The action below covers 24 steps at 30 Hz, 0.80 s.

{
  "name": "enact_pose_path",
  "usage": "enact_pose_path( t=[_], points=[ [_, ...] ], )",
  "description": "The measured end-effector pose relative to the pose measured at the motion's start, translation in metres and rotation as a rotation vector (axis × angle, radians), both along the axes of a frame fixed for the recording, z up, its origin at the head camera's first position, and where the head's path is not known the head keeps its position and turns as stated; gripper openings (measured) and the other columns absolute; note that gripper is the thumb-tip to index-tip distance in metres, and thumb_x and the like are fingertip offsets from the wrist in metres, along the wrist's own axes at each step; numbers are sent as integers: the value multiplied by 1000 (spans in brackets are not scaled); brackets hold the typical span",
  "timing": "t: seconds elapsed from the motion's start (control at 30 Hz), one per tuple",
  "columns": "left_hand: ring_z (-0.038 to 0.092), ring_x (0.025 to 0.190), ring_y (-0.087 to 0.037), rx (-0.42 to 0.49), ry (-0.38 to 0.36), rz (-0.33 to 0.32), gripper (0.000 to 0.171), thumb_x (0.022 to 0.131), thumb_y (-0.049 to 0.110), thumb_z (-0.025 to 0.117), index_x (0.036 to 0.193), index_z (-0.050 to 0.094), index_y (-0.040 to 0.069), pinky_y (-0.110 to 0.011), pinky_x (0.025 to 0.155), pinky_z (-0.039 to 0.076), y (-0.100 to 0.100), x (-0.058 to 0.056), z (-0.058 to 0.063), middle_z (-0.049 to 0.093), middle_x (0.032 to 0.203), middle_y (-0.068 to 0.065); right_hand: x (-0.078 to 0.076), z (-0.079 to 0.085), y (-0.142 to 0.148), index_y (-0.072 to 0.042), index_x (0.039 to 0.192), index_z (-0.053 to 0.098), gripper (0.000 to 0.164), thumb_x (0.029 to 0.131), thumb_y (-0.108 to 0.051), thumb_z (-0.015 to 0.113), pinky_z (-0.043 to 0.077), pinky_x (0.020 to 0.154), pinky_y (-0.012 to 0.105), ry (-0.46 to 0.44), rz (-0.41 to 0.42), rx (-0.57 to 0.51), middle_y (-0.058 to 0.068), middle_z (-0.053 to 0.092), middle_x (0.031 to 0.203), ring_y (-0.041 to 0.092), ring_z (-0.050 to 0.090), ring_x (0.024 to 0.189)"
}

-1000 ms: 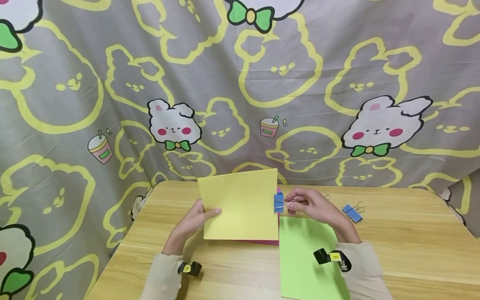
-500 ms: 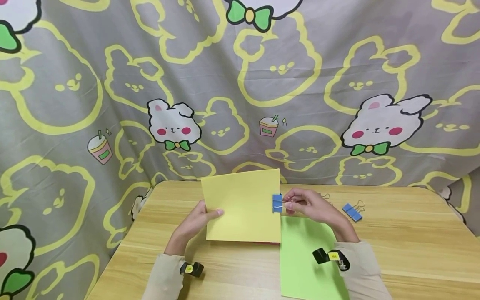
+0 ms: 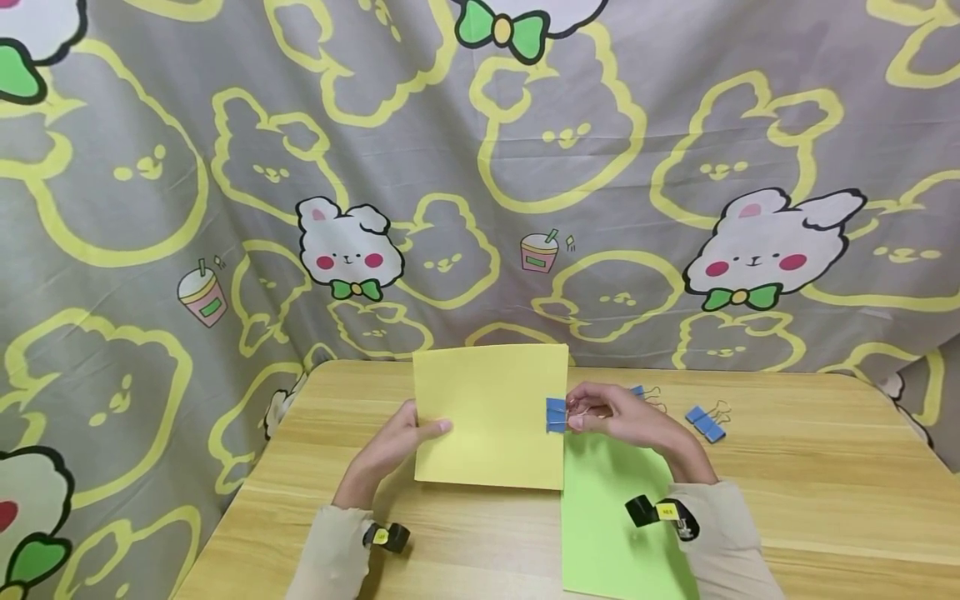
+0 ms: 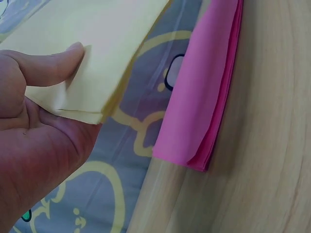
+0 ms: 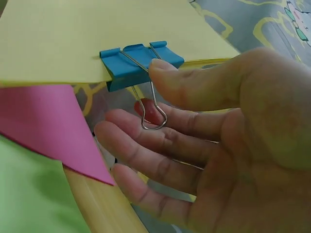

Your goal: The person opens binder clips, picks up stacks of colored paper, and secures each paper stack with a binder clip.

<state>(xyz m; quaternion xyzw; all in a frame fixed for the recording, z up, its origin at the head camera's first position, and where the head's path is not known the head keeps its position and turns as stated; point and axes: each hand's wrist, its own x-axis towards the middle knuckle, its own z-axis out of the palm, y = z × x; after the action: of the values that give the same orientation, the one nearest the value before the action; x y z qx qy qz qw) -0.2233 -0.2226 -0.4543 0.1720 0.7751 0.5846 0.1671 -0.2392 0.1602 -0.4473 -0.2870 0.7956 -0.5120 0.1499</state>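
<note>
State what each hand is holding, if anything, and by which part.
The left hand holds the yellow paper by its left edge; the right hand holds the blue binder clip by its wire handles.

Gray cartoon-print cloth [image 3: 450,167] w/ yellow outlines hangs behind lt. wood tbl [image 3: 825,475].

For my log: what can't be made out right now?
Head view, left hand: fingers hidden behind the yellow paper.
Head view, pink paper: its extent hidden by the yellow paper.
Head view, blue clip beyond the right hand: partly covered by it.
Head view, green paper: right side covered by the right sleeve.
Left wrist view, yellow paper: layers too thin to count.
</note>
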Motion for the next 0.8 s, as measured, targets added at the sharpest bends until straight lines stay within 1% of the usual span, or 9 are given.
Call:
enact_pose_path(
  t=[0.1,0.2,0.3,0.37,0.43,0.5,0.67,0.73,0.8],
  points=[
    [51,93,-19,-5,-10,-6,19,103,19,62,112,58,3,-43,101,37,1,0,-1,52,88,-2,-1,-1,1,6,125,59,32,102,-16,64,54,86,29,-35,15,-2,11,71,106,38,69,100],
    [53,103,-21,2,-21,-8,26,103,19,63,123,58,3,-46,108,34,0,0,-2,58,99,-4,-1,-1,1,7,128,57,37,103,-19,63,54,87,30,-58,16,-4,12,70,108,41,68,102],
    [54,107,-22,-7,-20,-7,32,103,20,63,128,56,2,-45,109,35,-1,0,-4,61,105,-6,-1,-1,1,9,130,55,41,104,-22,62,55,89,37,-76,12,-15,16,70,107,43,68,101],
    [56,110,-22,-1,-25,-11,35,103,21,64,131,56,2,-44,108,38,-2,-1,-6,63,110,-8,-1,0,1,9,131,56,42,104,-24,61,56,91,43,-92,1,-23,17,71,107,43,69,100],
    [58,111,-22,8,-23,-17,36,103,22,64,132,56,2,-42,106,42,-4,-2,-7,66,113,-9,0,0,1,8,130,57,42,105,-25,60,56,92,49,-110,-7,-33,19,72,105,43,69,98],
    [63,110,-24,43,-22,-28,35,103,20,63,132,58,0,-40,101,48,-7,-4,-7,69,116,-11,0,0,-1,6,126,60,39,106,-27,58,55,92,54,-121,-5,-39,22,72,103,43,69,96],
    [72,98,-28,147,-37,-42,36,106,15,59,135,56,-5,-41,87,59,-15,-6,-3,72,113,-16,1,2,-5,4,120,64,35,107,-28,56,57,88,54,-118,18,-50,25,72,98,43,69,91],
    [73,94,-28,178,-41,-38,38,106,13,57,139,52,-6,-41,81,61,-19,-6,0,73,111,-16,2,3,-5,4,120,64,34,107,-27,57,57,88,53,-114,21,-49,25,72,98,43,69,91],
    [73,92,-24,194,-34,-21,40,106,11,57,141,50,-5,-37,77,61,-22,-6,3,73,110,-15,2,3,-5,4,119,64,33,106,-25,58,57,88,54,-111,26,-47,25,72,98,42,69,90]
  ],
)
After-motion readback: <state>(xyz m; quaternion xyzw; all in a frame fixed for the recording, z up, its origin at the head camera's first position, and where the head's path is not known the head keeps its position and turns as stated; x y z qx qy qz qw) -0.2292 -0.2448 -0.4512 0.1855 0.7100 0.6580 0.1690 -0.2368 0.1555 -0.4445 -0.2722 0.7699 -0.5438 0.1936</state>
